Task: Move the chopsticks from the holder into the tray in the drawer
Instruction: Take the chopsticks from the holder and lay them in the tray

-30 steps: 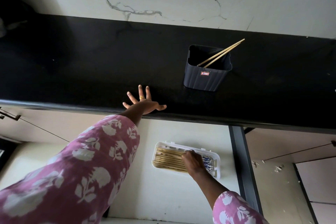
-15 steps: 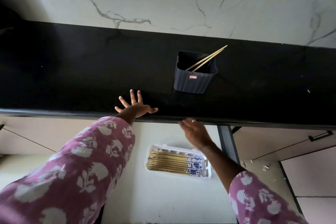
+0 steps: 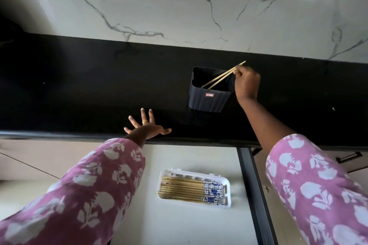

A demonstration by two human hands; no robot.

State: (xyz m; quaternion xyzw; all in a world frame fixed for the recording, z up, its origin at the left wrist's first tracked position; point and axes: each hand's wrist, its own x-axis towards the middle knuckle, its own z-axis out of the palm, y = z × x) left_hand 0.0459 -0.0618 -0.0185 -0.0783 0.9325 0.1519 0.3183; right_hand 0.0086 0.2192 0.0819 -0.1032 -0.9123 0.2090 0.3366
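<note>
Chopsticks [image 3: 219, 78], two of them, are seen leaning in the holder [image 3: 209, 99], their tips down by its near-left inside corner and their upper ends sticking out over its far-right rim. Those upper ends are pinched by the fingertips of the right hand [image 3: 247, 85], which is placed just right of the holder. The left hand [image 3: 148, 127] is spread wide and flat on the black counter [image 3: 79, 89], nearer than the holder and to its left, with nothing held. The tray [image 3: 228, 192] is found well below the holder and nearer, in the open drawer [image 3: 189, 226]. It is lined with stored chopsticks [image 3: 182, 188] laid side by side, patterned ends to the right.

The step in hand is judged to be the lifting out of the only pair left in the holder. It is best done if both sticks are gripped together and drawn along their own slant, up and to the right, so that the light holder is not tipped or dragged. The pair should be kept parallel, then turned to match the stored row before being lowered. With a loose pinch, one stick could slip back or be dropped beside the tray.
</note>
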